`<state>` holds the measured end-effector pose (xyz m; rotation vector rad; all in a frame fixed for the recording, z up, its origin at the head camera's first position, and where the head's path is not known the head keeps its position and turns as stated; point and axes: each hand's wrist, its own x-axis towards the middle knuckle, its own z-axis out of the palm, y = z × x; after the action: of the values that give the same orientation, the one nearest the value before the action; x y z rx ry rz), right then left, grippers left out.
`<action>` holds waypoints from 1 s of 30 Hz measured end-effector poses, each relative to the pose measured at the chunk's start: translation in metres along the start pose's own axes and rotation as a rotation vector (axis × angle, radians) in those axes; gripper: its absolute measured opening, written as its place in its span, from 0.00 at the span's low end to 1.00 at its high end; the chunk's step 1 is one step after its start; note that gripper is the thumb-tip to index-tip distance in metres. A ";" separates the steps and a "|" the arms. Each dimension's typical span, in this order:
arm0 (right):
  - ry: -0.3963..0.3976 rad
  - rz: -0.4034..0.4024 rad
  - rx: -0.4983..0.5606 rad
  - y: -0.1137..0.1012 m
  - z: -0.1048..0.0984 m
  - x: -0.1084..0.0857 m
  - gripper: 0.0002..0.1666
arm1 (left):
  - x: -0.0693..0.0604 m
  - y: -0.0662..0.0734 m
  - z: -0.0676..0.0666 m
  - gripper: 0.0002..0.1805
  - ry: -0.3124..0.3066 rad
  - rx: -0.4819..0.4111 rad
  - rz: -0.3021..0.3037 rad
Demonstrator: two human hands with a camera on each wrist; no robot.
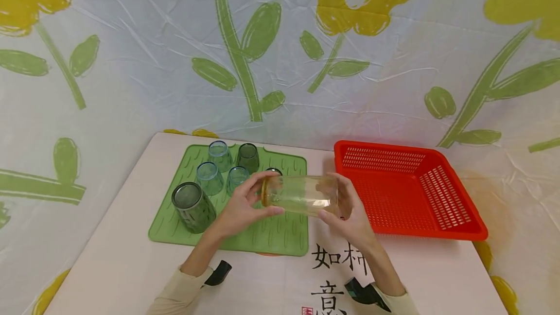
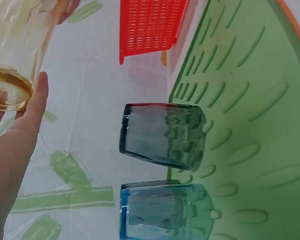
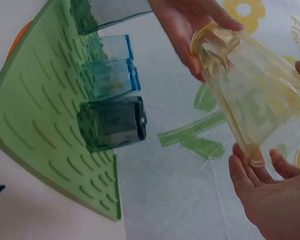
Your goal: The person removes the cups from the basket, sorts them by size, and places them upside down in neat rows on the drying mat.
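Observation:
A tall amber-tinted drinking glass (image 1: 302,193) lies sideways in the air between both hands, above the green mat's right edge. My left hand (image 1: 242,208) grips its thick base end with thumb and fingers. At the other end my right hand (image 1: 352,213) holds the glass near its wider rim. In the left wrist view the glass's darker amber base (image 2: 10,90) shows against the fingers. The right wrist view shows the clear faceted wall of the glass (image 3: 254,90) and the right hand (image 3: 269,190) around its rim end.
A green drying mat (image 1: 280,237) carries several blue and grey glasses, including a large grey glass (image 1: 194,208), a blue glass (image 1: 209,179) and a dark grey glass (image 1: 248,158). To the right stands a red plastic basket (image 1: 411,232). A flower-patterned cloth (image 1: 280,101) hangs behind the table.

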<state>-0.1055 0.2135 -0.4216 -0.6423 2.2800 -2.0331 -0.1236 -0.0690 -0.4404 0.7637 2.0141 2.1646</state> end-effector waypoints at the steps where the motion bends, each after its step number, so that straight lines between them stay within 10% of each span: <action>1: -0.014 0.010 -0.024 0.001 -0.002 0.000 0.45 | 0.001 0.002 -0.001 0.42 -0.002 -0.001 0.009; 30: -0.215 -0.015 -0.470 0.015 0.021 0.009 0.47 | 0.026 0.037 0.016 0.42 -0.026 0.169 0.149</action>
<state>-0.1117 0.1917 -0.4368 -0.8483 2.6282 -1.3465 -0.1296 -0.0494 -0.3976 0.9881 2.2140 2.0644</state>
